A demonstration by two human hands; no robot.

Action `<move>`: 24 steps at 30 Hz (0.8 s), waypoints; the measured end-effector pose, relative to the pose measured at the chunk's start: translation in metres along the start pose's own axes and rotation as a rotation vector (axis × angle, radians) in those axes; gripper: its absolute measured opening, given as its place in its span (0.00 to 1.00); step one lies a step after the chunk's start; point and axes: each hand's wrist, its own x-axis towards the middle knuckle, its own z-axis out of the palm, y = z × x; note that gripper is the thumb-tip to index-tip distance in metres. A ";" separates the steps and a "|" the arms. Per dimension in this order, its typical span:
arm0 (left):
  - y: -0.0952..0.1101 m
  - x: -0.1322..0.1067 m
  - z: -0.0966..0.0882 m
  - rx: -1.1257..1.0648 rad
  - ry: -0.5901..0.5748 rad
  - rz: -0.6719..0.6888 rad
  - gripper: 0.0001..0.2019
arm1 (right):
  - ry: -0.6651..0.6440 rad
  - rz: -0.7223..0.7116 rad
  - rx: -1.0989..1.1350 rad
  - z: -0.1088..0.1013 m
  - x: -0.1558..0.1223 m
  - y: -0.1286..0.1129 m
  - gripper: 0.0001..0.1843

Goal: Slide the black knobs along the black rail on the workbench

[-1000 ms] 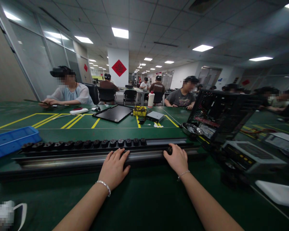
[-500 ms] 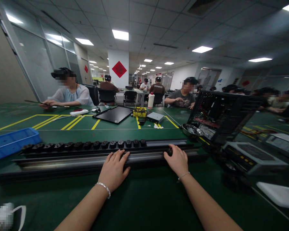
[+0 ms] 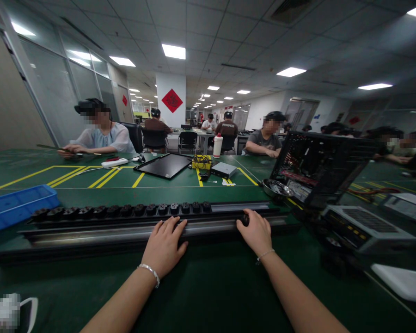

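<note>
A long dark rail with a bright metal channel (image 3: 100, 233) lies across the table in front of me. My left hand (image 3: 164, 245) rests on its near side, fingers spread over the edge and thumb apart, gripping nothing. Towards the right end, my right hand (image 3: 257, 231) pinches a small round black piece (image 3: 246, 219) at the channel; the fingers partly hide it, and I cannot tell whether it sits in the channel. Just behind runs a second rail (image 3: 239, 207) carrying a row of similar round black pieces (image 3: 139, 210), which look like socket modules.
A blue tray (image 3: 21, 206) stands at left. Rightward are an open computer case (image 3: 326, 166), a metal bowl (image 3: 276, 188) of small parts and a grey power supply unit (image 3: 367, 226). Across the table lie a dark screen panel (image 3: 164, 165) and a grey box (image 3: 223, 169). Co-workers sit opposite.
Both my hands keep practically the same place and grip. The co-worker opposite on the right has lowered their hands to the table.
</note>
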 end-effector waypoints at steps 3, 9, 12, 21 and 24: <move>0.000 0.000 0.000 -0.008 -0.001 -0.002 0.25 | 0.001 0.000 0.000 -0.001 -0.001 0.000 0.21; 0.000 0.001 0.000 -0.014 -0.002 0.000 0.25 | -0.004 0.000 0.008 0.001 0.000 0.001 0.20; 0.000 0.001 -0.001 -0.013 -0.007 -0.004 0.25 | 0.013 -0.007 0.011 0.002 0.001 0.002 0.20; 0.000 0.001 -0.001 -0.014 -0.006 -0.005 0.25 | 0.020 -0.018 0.023 0.003 0.002 0.004 0.19; 0.000 0.001 -0.001 -0.010 -0.014 -0.004 0.25 | 0.023 -0.020 0.019 0.002 0.002 0.003 0.19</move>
